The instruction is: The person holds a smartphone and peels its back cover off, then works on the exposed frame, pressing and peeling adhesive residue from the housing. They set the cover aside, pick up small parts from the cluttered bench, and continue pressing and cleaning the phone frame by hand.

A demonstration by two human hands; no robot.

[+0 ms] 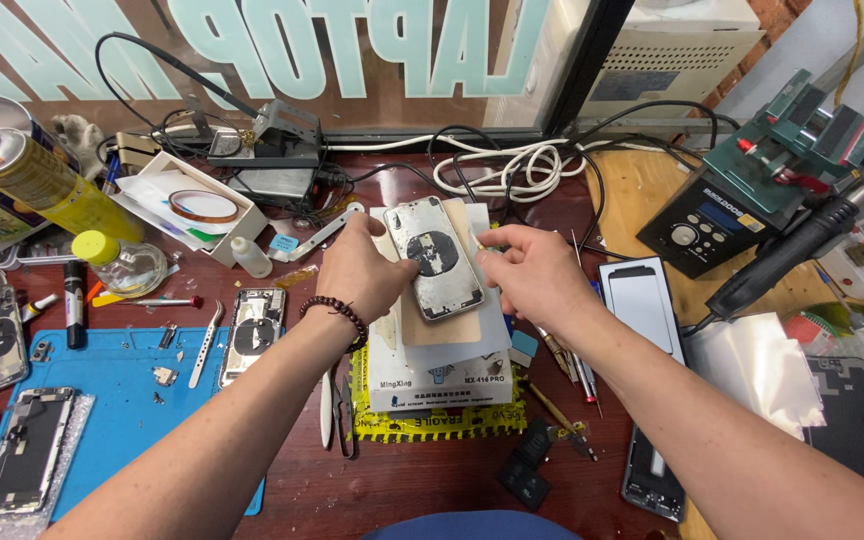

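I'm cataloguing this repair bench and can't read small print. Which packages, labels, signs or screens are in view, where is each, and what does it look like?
White flat box: centre, under the phone housing that the left hand steadies; dark print.
Yellow package: beneath it, black markings.
Window sign: top, large pale teal letters.
Spray can: far left, yellow label.
Station display: right, small blue rectangle.
Screen panel: beside right hand, white, black-rimmed.

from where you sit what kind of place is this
Most likely a phone repair bench. The hands, left and right, hold a stripped phone housing over a heating pad; more opened phones lie on a blue mat, and a hot-air station stands at right.
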